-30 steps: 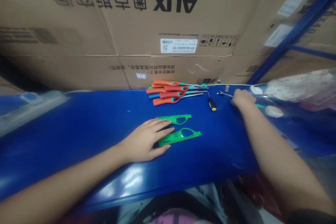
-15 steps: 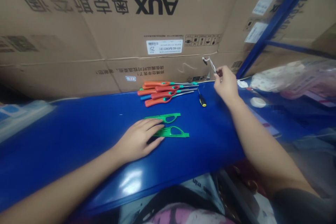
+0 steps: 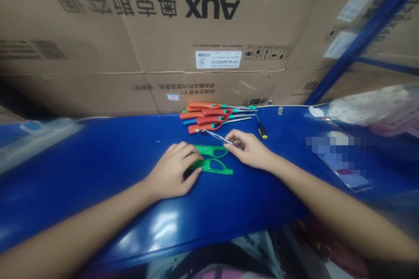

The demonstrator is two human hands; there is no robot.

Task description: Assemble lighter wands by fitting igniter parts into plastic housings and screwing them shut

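Observation:
Two green plastic lighter shell halves (image 3: 214,166) lie side by side on the blue tabletop, each with an oval trigger opening. My left hand (image 3: 175,170) rests over their left ends, fingers bent and thumb apart, hiding part of both. My right hand (image 3: 247,148) pinches a thin metal lighter tube with a whitish strand (image 3: 212,134) trailing from it toward the left. That hand is just right of the upper shell half, and the strand crosses in front of the lighters. Several long-nosed lighters (image 3: 209,112), orange, red and blue, are piled behind.
A black and yellow screwdriver (image 3: 262,130) lies right of the lighters. A large cardboard box (image 3: 147,48) walls off the back. At left is a clear plastic case (image 3: 42,139); at right, a plastic bag (image 3: 360,107) and a blue metal post (image 3: 366,37).
My right hand has come left and nearer from the box side, bringing the metal tube over to the green shells. My left hand stays on the shells, its fingers slightly more bent.

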